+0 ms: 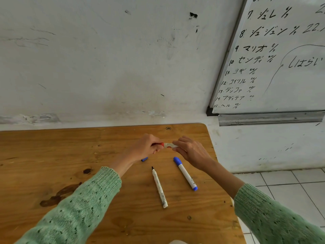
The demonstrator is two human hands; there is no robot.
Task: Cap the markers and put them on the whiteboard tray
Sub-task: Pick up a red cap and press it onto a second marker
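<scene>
Both hands hold a red marker (168, 145) level above the wooden table (52, 155). My left hand (146, 147) grips its red cap end. My right hand (190, 152) pinches the white barrel. A blue marker (185, 174) with its cap on lies on the table below my right hand. To its left lies a black marker (159, 187), uncapped, tip pointing away from me. A small blue piece (144, 159) peeks out under my left wrist. The metal whiteboard tray (269, 118) runs along the wall at the upper right, with nothing in it that I can see.
The whiteboard (281, 59) above the tray carries black writing. The table's right edge ends near a white tiled floor (290, 191). A dark stain (59, 194) marks the wood at the left. The scuffed white wall stands right behind the table.
</scene>
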